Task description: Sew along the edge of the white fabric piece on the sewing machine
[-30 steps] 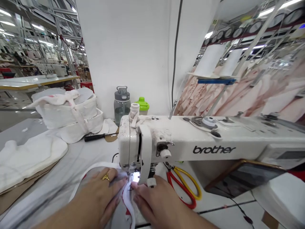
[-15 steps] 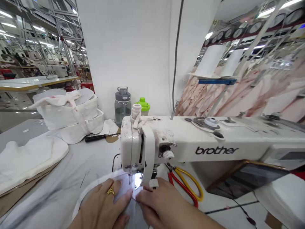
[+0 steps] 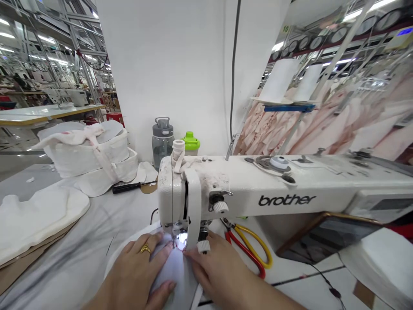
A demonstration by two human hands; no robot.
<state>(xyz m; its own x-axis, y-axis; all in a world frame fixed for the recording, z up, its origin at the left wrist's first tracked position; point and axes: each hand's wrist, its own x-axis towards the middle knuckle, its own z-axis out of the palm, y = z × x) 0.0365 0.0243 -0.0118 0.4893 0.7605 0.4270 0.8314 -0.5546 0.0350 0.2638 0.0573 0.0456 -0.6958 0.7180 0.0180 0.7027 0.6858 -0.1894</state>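
Note:
A white and pale grey fabric piece (image 3: pixel 172 282) lies under the lit needle area of a white sewing machine (image 3: pixel 238 189). My left hand (image 3: pixel 138 267) rests spread on the fabric, left of the needle, with a gold ring on one finger. On the needle's right side, my right hand (image 3: pixel 217 262) presses the fabric near its edge, its fingers bent together and partly hidden behind the machine's knob. Both hands' fingertips are close to the presser foot, which the glare partly obscures.
Red and yellow-handled pliers (image 3: pixel 250 247) lie right of my right hand, near a tilted phone (image 3: pixel 329 237). White fabric stacks (image 3: pixel 93 159) and a black screwdriver (image 3: pixel 126 187) are left; two bottles (image 3: pixel 162 142) stand behind.
The fabric has turned and shifted under the needle, with more of it showing between my hands. My left thumb has moved out from my palm. The whole view has shifted slightly.

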